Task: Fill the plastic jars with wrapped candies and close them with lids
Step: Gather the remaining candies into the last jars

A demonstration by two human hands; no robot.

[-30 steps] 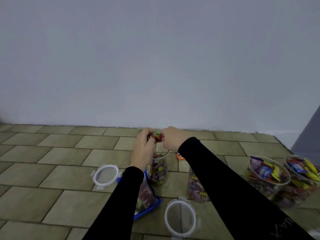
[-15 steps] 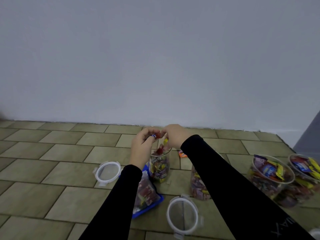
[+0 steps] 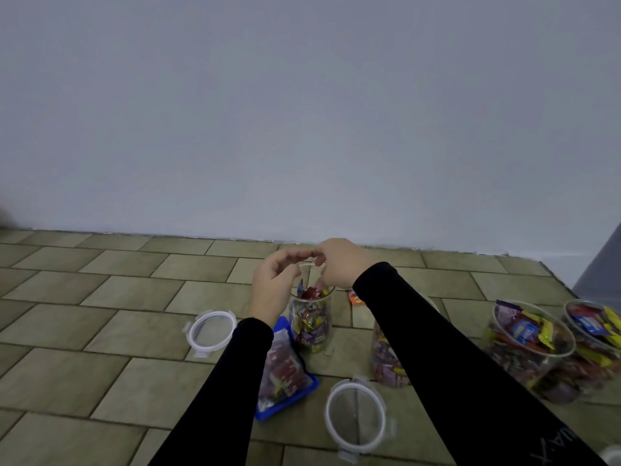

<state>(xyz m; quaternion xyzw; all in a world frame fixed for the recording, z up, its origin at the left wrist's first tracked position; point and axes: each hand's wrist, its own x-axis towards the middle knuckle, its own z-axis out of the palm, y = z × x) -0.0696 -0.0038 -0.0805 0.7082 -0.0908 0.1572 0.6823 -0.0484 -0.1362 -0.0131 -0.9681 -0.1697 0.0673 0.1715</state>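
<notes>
A tall clear plastic jar (image 3: 312, 331) stands on the tiled floor, filled with wrapped candies nearly to its rim. My left hand (image 3: 274, 284) and my right hand (image 3: 339, 264) hover right above its mouth, fingertips meeting, fingers loosely curled, with no candy showing between them. A second clear jar (image 3: 386, 364) with candies stands to the right, partly hidden by my right forearm. Two white-rimmed lids lie on the floor, one lid (image 3: 192, 331) to the left and another lid (image 3: 331, 412) in front.
A blue-edged bag of candies (image 3: 285, 371) lies under my left forearm. One loose orange candy (image 3: 355, 297) lies behind the jars. Two wide clear tubs of candies (image 3: 510, 368) (image 3: 601, 358) stand at the right. A plain wall closes off the floor behind.
The candies pinched between both hands a second ago have dropped into the jar. My fingers have loosened and now show nothing between them.
</notes>
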